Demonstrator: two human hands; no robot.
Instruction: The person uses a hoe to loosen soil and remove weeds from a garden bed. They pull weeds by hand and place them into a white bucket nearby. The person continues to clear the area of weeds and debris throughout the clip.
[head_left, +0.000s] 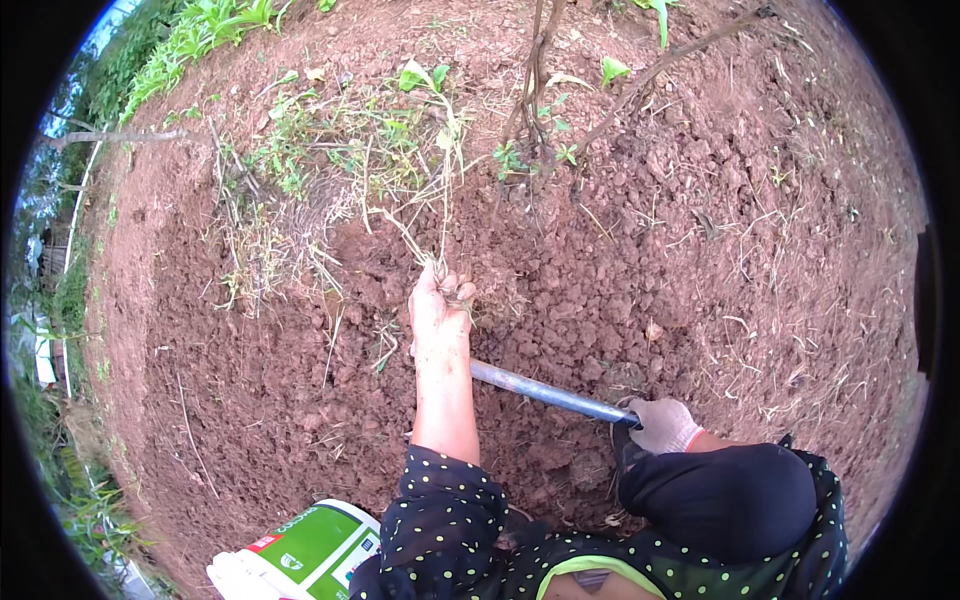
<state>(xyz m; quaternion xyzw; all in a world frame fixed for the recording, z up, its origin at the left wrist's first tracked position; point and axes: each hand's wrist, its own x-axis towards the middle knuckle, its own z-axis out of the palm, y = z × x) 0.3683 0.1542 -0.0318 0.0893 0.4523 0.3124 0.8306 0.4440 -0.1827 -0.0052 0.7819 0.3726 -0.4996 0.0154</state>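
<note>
My bare left hand (439, 296) is closed around thin pale stems, held out over loose reddish soil. Small roundish clods or tubers (459, 286) show at its fingers; I cannot tell which. From it the stems (448, 187) run upward to a few green leaves (424, 76). My right hand (664, 425), in a pale knit glove, grips the end of a long bluish handle (551, 391). The handle slants up to the left and passes out of sight behind my left forearm, so the tool's head is hidden.
A white and green plastic bucket (304, 551) lies tilted at lower left. Pulled weeds and dry grass (300, 225) cover soil beyond my left hand. Upright woody stems (536, 75) and a slanting branch (667, 64) stand at the top. Leafy plants (191, 37) grow at upper left.
</note>
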